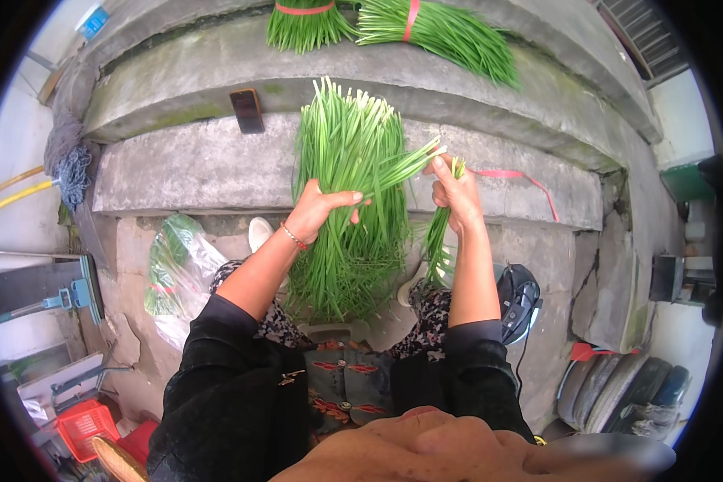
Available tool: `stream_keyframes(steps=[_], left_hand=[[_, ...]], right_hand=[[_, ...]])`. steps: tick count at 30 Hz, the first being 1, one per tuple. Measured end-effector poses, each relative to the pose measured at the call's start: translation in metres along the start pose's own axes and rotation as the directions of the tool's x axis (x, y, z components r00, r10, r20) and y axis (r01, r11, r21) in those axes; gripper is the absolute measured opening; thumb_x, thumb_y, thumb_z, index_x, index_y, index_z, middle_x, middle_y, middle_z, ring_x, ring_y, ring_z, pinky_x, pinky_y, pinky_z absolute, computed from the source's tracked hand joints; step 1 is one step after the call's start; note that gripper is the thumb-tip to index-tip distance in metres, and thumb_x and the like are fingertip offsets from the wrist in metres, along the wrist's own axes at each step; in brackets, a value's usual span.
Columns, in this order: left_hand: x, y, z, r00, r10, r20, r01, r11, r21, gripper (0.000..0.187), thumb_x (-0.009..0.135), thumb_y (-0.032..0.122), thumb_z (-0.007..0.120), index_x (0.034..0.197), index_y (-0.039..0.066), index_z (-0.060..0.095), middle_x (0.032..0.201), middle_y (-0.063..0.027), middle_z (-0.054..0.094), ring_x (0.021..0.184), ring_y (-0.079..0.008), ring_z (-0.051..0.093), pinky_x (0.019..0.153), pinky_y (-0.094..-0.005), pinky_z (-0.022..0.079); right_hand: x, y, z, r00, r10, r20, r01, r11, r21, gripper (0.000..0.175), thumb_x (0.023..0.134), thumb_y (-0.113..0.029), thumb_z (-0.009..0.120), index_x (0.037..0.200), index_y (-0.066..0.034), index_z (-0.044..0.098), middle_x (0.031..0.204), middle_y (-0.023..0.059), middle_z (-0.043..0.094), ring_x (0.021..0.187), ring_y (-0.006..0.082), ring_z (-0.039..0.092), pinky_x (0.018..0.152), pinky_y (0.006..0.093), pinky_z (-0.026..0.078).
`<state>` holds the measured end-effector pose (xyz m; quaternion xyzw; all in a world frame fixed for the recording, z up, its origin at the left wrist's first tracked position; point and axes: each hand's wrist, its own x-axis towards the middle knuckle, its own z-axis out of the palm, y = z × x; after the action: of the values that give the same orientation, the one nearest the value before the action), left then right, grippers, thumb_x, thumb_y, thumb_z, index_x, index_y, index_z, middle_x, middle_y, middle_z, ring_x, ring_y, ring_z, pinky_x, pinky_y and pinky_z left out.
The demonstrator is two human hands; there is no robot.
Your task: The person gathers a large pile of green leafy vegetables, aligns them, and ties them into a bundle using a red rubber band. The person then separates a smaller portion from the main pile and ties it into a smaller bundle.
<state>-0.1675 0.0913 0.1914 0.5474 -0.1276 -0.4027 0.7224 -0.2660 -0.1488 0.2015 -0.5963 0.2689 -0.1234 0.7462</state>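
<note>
A large loose pile of garlic chives (352, 144) leans on the lowest concrete step in front of me, its pale cut ends pointing away. My left hand (325, 208) grips a bundle of the chives, thumb laid across the stalks. From that grip a few stalks (406, 165) fan out to the right. My right hand (455, 190) holds a smaller bunch of chives (437, 235), whose leaves hang down below the fist. Its thumb and forefinger meet the pale ends of the fanned stalks. Close to the right hand, a red strip (518, 174) trails over the step.
Two tied chive bundles (310, 27) (440, 36) rest on a higher step. A phone (247, 111) leans at the step's left. Bagged greens (178, 271) lie by my left leg, a black bag (518, 295) by my right. Tyres (614, 385) stand at the lower right.
</note>
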Motion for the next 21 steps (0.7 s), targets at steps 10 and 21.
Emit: stream_keyframes(steps=[10,21], left_hand=[[0.002,-0.015,0.001,0.995,-0.039,-0.095,0.031,0.996,-0.082,0.021,0.083,0.008,0.071,0.099,-0.003,0.065,0.085,-0.0077,0.068,0.067,-0.0156,0.063,0.061,-0.0300,0.052],[0.003,-0.023,-0.009,0.958,0.242,-0.152,-0.158,0.892,0.424,0.014,0.084,0.010,0.073,0.087,-0.002,0.066,0.071,-0.0028,0.066,0.060,-0.0091,0.058,0.058,-0.0267,0.047]], right_hand=[[0.002,-0.001,-0.001,0.998,-0.046,-0.033,0.049,0.993,0.107,0.021,0.088,-0.019,0.073,0.080,-0.0089,0.056,0.054,-0.0073,0.039,0.044,0.0038,0.029,0.042,0.0241,0.022],[0.006,-0.005,-0.019,0.952,-0.243,-0.188,0.200,0.954,-0.223,0.026,0.087,-0.020,0.074,0.106,-0.0060,0.064,0.082,0.0010,0.059,0.051,0.0041,0.041,0.047,0.0210,0.031]])
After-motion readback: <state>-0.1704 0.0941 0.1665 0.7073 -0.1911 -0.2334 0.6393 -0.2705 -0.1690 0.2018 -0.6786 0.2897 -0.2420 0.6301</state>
